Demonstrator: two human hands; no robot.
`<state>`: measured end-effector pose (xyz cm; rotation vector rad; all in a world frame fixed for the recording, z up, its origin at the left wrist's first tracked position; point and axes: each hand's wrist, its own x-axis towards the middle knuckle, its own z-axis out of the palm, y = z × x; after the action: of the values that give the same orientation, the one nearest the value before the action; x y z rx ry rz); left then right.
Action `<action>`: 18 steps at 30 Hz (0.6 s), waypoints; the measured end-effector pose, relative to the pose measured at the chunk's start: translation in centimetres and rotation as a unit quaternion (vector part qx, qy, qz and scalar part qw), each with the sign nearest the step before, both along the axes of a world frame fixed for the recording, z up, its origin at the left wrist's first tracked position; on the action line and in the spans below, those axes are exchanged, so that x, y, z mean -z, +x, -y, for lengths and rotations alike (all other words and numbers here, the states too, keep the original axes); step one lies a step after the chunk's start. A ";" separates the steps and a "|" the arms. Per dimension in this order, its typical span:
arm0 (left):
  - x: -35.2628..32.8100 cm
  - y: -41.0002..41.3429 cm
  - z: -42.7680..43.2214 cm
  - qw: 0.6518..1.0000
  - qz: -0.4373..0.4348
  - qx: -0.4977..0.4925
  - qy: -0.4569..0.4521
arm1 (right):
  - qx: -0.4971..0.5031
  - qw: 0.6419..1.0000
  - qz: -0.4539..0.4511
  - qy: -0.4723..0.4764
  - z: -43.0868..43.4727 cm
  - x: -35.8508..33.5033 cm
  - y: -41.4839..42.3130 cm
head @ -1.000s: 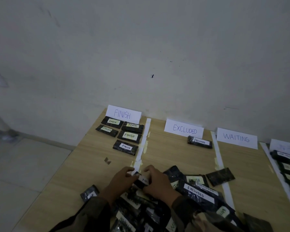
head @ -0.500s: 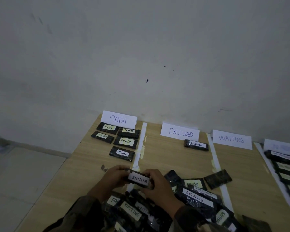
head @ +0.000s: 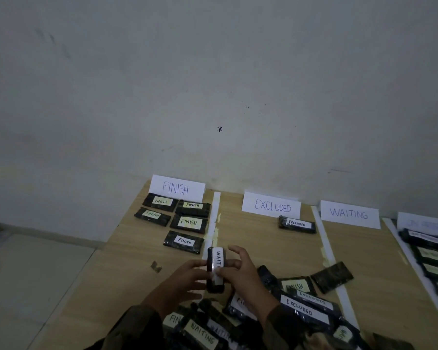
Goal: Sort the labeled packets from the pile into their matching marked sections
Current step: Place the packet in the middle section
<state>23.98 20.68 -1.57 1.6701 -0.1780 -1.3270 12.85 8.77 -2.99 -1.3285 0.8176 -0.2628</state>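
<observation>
A black packet labelled WAITING (head: 216, 267) stands on end above the table, held between both hands. My left hand (head: 185, 279) grips its left side and my right hand (head: 240, 270) pinches its right side with thumb on the label. The pile of packets (head: 299, 309) lies at the near edge, with FINISH, EXCLUDED and WAITING labels showing. Sign cards at the back read FINISH (head: 176, 189), EXCLUDED (head: 272, 205) and WAITING (head: 349, 213). Several packets lie in the FINISH section (head: 189, 222). One packet (head: 296, 224) lies in the EXCLUDED section. No packet lies by the WAITING card.
White tape strips (head: 325, 246) divide the wooden table (head: 261, 248) into sections. A fourth section at the far right holds several packets (head: 430, 253) under a blurred card. One label-down packet (head: 331, 276) lies across a tape strip. The wall rises behind; floor lies left of the table.
Both hands lifted the WAITING packet out of the pile and turned it from lying crosswise to standing on end. The camera view shifted slightly.
</observation>
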 end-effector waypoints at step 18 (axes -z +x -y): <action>0.1 -2.5 7.5 0.996 0.062 0.045 -0.039 | -0.088 0.868 -0.165 -0.460 4.9 0.6 -5.8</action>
<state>21.46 13.19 -1.70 1.6957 -0.3767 -1.2674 7.04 3.84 -3.60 -2.3887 0.8787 -0.2976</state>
